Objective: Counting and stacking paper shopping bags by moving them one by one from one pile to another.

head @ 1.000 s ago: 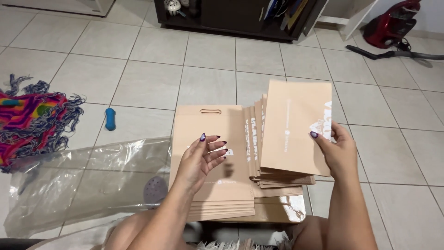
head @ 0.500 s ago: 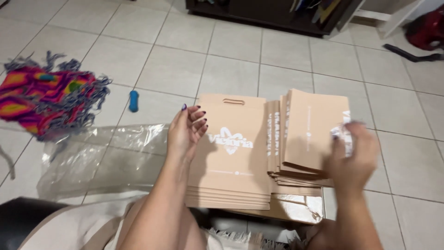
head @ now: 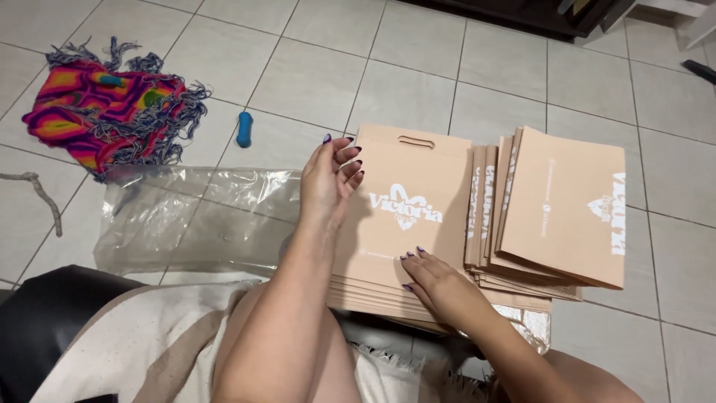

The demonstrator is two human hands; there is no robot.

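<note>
The left hand point(head: 328, 183) rests at the left edge of a stack of flat peach-coloured bags point(head: 406, 224), its fingers loosely curled with the tips touching the top bag near its upper left corner; it grips nothing. The right hand point(head: 440, 287) lies flat on the lower part of the same stack, fingers spread and pressing on the top bag, also holding nothing. The top bag has a cut-out handle slot near its far edge and white lettering in the middle.

Just to the right, touching and partly overlapping this stack, lies a second pile of peach bags point(head: 559, 213), fanned so that several edges show on its left side. Both piles sit on the tiled floor point(head: 418, 89).

Left of the stack, a crumpled clear plastic sheet point(head: 194, 220) spreads over the tiles. Beyond it lie a small blue object point(head: 244, 128) and a bright fringed woven cloth point(head: 108, 112). A pale cloth point(head: 134, 343) covers the person's lap.
</note>
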